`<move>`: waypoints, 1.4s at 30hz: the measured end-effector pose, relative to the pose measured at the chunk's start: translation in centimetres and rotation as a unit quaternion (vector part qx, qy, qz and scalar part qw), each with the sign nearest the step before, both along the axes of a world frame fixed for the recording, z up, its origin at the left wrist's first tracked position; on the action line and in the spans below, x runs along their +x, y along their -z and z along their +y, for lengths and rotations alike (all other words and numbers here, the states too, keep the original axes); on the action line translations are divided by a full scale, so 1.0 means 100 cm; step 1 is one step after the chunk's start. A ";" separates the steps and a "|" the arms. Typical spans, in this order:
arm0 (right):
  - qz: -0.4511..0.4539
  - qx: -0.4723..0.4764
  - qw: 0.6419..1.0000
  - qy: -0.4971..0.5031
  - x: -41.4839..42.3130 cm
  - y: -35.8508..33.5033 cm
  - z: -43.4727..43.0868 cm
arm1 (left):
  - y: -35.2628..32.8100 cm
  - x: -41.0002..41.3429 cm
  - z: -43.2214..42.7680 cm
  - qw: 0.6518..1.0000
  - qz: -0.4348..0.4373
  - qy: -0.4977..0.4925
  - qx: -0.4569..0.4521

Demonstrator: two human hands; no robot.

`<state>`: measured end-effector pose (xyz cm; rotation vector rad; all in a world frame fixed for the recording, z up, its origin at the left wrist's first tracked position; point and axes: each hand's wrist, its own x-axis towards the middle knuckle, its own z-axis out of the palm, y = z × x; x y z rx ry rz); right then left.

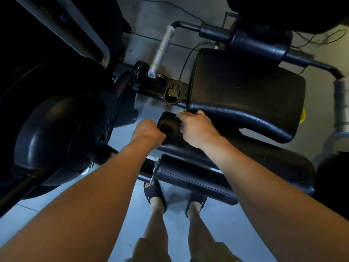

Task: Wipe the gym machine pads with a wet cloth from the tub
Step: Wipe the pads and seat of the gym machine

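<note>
1. Left hand (149, 131) gripped the near end of the upper roller pad (168, 124), fingers curled.
2. Right hand (196, 127), just beside it, curled over the same pad, below the seat pad (245, 95).
3. Any cloth beneath it could not be told.

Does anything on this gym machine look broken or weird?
The left handle and right handle are wrapped in pale tape or film, unlike the dark frame. Thin wires trail loose on the floor.
</note>
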<state>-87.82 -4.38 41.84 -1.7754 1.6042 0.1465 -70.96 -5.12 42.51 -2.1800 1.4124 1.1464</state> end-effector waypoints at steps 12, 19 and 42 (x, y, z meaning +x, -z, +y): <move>-0.087 0.031 0.993 0.070 -0.013 -0.020 0.029 | 0.006 -0.001 0.010 1.000 0.004 0.011 -0.025; 0.012 -0.071 0.993 0.096 -0.044 0.010 0.051 | 0.005 0.005 0.010 0.999 0.036 0.012 -0.029; 0.113 -0.200 0.957 0.175 0.002 -0.012 0.132 | -0.001 0.048 0.046 0.970 0.218 -0.034 -0.104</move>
